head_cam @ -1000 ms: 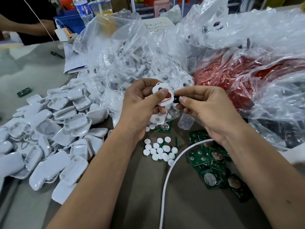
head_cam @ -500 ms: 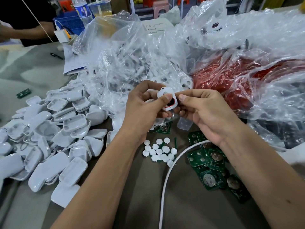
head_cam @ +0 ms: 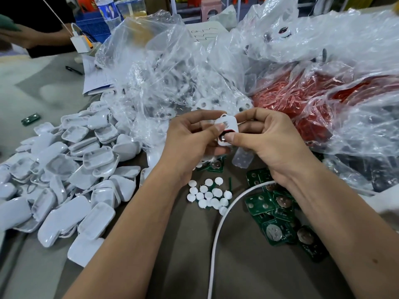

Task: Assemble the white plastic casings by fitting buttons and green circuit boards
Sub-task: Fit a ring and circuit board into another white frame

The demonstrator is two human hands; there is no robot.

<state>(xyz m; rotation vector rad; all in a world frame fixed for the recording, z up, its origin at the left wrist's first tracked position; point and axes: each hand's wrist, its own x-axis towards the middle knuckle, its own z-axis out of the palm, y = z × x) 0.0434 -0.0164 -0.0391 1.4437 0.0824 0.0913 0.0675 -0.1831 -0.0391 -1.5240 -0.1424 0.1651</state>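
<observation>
**A:** Start at the left. What lies there?

**B:** A heap of white casing shells (head_cam: 64,180) on the grey table (head_cam: 248,266), most with the hollow side up. One stray green board (head_cam: 30,119) sits apart, far left.

**A:** And the hands?

**B:** They meet over the middle of the table. The left hand (head_cam: 190,143) grips a white casing (head_cam: 227,128) from its left side, thumb lying on the face. The right hand (head_cam: 269,143) pinches the same casing from the right, thumb tip pressing at a dark, red-rimmed opening near its lower end. The casing sits between the two thumbs, raised off the table.

**A:** What is below them?

**B:** A cluster of small white round buttons (head_cam: 208,195), just beside a white cable (head_cam: 218,234) that curves toward the right wrist. Right of the cable, a pile of green circuit boards (head_cam: 278,214) with round silver cells.

**A:** Any writing?

**B:** A sheet of paper (head_cam: 207,33) behind the clear plastic bags (head_cam: 162,72) carries handwritten marks, too small to read. A bottle (head_cam: 108,11) at the top left has a blue label, not legible. A bag of red material (head_cam: 302,104) lies at right.
</observation>
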